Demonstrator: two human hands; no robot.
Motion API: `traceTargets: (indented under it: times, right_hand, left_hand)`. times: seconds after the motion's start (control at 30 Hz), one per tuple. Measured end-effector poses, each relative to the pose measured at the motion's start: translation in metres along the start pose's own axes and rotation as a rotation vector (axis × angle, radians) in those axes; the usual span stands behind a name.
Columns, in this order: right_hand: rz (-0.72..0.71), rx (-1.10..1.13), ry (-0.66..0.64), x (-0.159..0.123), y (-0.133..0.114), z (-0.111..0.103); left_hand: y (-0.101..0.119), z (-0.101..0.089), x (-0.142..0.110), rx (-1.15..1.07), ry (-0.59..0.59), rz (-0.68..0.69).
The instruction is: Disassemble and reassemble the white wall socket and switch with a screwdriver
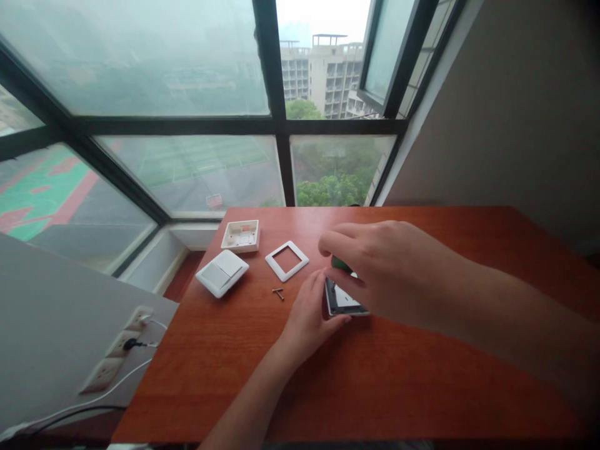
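On the wooden table, my left hand [312,310] grips the left and near edges of a switch plate [344,300], whose dark frame and white middle show between my hands. My right hand [370,259] is closed around the green handle of a screwdriver [341,264], held above the plate's far side. Its shaft and tip are hidden behind my fingers. Two small screws [278,293] lie to the left of my left hand. Just beyond them is a white square cover frame [287,260] with an open centre.
A white wall switch [222,273] rests near the table's left edge, with a white mounting box [240,235] behind it. Dark-framed windows [281,127] border the far side. Wall sockets [119,344] with plugged-in cables sit low on the left.
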State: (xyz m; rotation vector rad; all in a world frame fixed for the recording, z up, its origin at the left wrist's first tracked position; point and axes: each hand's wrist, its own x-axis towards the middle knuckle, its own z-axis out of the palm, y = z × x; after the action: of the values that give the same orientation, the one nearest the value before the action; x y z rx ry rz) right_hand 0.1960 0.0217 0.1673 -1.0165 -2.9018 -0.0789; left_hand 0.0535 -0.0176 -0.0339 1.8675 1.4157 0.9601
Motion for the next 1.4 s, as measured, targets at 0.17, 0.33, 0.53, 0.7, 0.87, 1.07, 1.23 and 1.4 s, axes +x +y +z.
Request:
traceTargets:
  times: [0.17,0.33,0.53,0.7,0.87,1.07,1.23,1.4]
  right_hand:
    - [0.111,-0.085,0.043,0.004,-0.004,0.001]
    - [0.053,0.070,0.054,0.003,0.005,0.002]
    - [0.170,-0.054,0.118,0.014,0.019,0.015]
    - [0.157,-0.019,0.092,0.010,0.020,0.011]
    - [0.086,0.006,0.080,0.006,0.021,0.008]
    - [0.176,-0.072,0.128,0.006,0.015,0.010]
    - [0.054,0.067,0.098,0.005,0.016,0.006]
    - [0.217,-0.089,0.123,0.009,0.016,0.012]
  left_hand:
    - [-0.001,-0.001,0.000,0.007,-0.041,-0.002]
    - [-0.001,-0.001,0.000,-0.020,-0.012,0.019]
    - [-0.002,0.000,0.000,0.019,-0.009,0.017]
    - [-0.001,-0.001,0.000,0.034,-0.021,0.024]
    - [-0.001,-0.001,0.000,0.036,-0.016,0.015]
    - [-0.002,-0.001,-0.001,0.028,-0.014,0.021]
    - [-0.003,-0.002,0.000,0.030,-0.026,0.020]
    - [-0.003,-0.002,0.000,0.024,-0.026,-0.007]
